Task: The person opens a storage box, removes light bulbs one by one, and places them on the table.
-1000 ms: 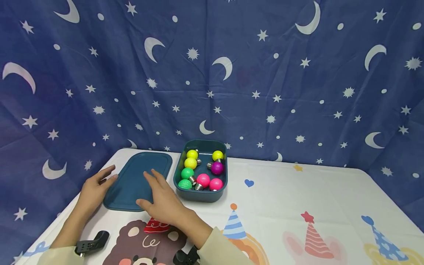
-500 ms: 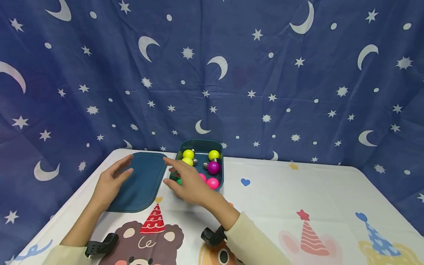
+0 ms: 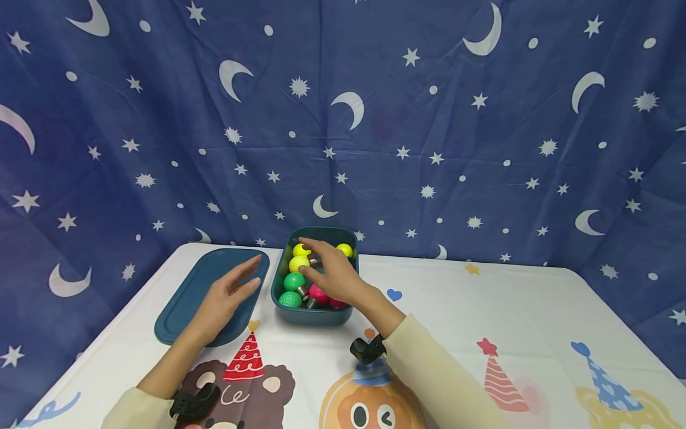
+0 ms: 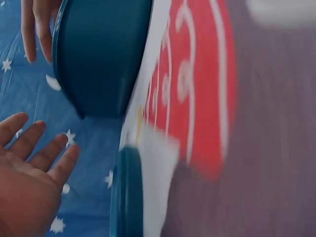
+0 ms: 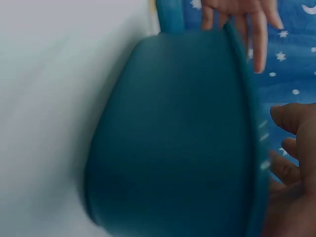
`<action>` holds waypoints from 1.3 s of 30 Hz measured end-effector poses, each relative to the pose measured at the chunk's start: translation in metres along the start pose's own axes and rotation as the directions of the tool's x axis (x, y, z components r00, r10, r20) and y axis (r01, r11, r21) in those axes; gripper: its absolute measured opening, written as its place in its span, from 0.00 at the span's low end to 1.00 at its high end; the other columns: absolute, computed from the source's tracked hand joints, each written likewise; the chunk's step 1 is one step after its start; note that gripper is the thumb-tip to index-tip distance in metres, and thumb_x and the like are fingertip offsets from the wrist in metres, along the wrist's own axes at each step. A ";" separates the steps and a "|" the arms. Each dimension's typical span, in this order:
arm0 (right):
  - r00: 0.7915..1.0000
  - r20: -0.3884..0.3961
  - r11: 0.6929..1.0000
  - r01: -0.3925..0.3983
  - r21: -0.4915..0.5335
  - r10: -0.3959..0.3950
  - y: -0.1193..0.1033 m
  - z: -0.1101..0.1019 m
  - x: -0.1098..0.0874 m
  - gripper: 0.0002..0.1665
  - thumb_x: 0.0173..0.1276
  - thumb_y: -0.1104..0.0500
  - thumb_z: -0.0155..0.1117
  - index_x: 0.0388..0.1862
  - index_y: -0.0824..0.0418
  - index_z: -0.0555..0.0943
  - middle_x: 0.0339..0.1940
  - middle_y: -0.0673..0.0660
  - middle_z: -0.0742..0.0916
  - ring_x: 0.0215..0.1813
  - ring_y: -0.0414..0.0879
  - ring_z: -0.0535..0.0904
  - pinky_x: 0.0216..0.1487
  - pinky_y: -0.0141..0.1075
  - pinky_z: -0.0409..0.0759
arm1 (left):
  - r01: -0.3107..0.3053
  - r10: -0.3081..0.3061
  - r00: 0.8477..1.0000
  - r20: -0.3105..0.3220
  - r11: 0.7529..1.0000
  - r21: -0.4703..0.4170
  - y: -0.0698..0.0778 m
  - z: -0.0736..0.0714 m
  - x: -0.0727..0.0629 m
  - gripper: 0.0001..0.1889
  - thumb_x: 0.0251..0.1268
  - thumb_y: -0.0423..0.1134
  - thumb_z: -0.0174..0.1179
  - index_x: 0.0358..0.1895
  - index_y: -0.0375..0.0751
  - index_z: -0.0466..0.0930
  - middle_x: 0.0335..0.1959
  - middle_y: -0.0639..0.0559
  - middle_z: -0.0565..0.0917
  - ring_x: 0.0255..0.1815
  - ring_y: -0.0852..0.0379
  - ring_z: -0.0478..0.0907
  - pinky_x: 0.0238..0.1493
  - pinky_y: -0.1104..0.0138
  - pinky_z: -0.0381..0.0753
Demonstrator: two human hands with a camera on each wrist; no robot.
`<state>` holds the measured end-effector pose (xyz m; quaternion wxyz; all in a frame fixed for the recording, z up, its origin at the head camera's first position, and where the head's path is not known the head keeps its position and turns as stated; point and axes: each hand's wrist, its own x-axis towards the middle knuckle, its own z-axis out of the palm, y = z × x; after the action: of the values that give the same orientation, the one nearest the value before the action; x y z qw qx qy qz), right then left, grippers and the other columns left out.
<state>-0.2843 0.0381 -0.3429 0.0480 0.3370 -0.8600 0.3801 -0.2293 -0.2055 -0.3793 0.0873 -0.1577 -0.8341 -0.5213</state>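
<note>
A dark teal box (image 3: 313, 317) on the table holds several toy light bulbs with silver screw bases. Visible inside are a yellow bulb (image 3: 298, 264), a green bulb (image 3: 294, 282), a dimpled green bulb (image 3: 290, 300) and a pink bulb (image 3: 318, 294). My right hand (image 3: 337, 274) hovers over the box, fingers loosely bent and holding nothing; it hides part of the contents. To the left lies a flat teal lid (image 3: 184, 301). Above the lid's right side is my left hand (image 3: 220, 304), empty, with relaxed fingers spread in the left wrist view.
A white tablecloth (image 3: 439, 316) printed with cartoon animals and party hats covers the table. Behind it hangs a dark blue curtain (image 3: 386, 196) with moons and stars, close to the box's far side. Black cameras sit on both wrists.
My right hand has moved from over the lid to the right, over the box. The left hand has also shifted right, across the lid. Box and lid stay on the table.
</note>
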 end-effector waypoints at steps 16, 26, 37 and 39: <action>0.995 0.086 0.985 -0.033 -0.171 0.048 0.018 0.005 0.013 0.33 0.68 0.59 0.63 0.70 0.62 0.66 0.66 0.60 0.73 0.60 0.53 0.74 0.60 0.41 0.74 | -0.050 0.068 0.992 0.105 0.985 -0.165 -0.014 0.037 0.018 0.33 0.70 0.40 0.56 0.75 0.39 0.55 0.77 0.51 0.50 0.76 0.45 0.44 0.67 0.41 0.51; 0.984 0.109 0.969 -0.114 -0.219 0.141 0.025 0.011 0.018 0.30 0.69 0.58 0.62 0.68 0.59 0.69 0.68 0.58 0.73 0.68 0.51 0.68 0.67 0.45 0.65 | -0.068 0.085 0.990 0.116 0.988 -0.141 -0.024 0.043 0.016 0.35 0.70 0.40 0.56 0.75 0.40 0.52 0.77 0.52 0.47 0.76 0.45 0.40 0.66 0.39 0.52; 0.977 0.123 0.965 -0.142 -0.222 0.172 0.030 0.015 0.022 0.27 0.69 0.59 0.62 0.67 0.58 0.72 0.68 0.57 0.73 0.69 0.52 0.66 0.68 0.46 0.63 | -0.069 0.086 0.989 0.124 0.989 -0.134 -0.023 0.043 0.017 0.36 0.69 0.40 0.57 0.76 0.42 0.51 0.77 0.55 0.47 0.76 0.47 0.42 0.66 0.40 0.55; 0.979 0.121 0.963 -0.135 -0.233 0.166 0.030 0.016 0.024 0.27 0.69 0.59 0.62 0.67 0.58 0.72 0.67 0.57 0.74 0.68 0.52 0.67 0.67 0.46 0.64 | -0.071 0.087 0.988 0.125 0.989 -0.128 -0.023 0.042 0.018 0.36 0.69 0.40 0.57 0.76 0.42 0.51 0.77 0.55 0.47 0.76 0.46 0.43 0.66 0.40 0.55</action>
<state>-0.3188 0.0290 -0.3645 -0.0038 0.2888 -0.9217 0.2590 -0.2537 -0.1738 -0.4115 0.0434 -0.2293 -0.7975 -0.5564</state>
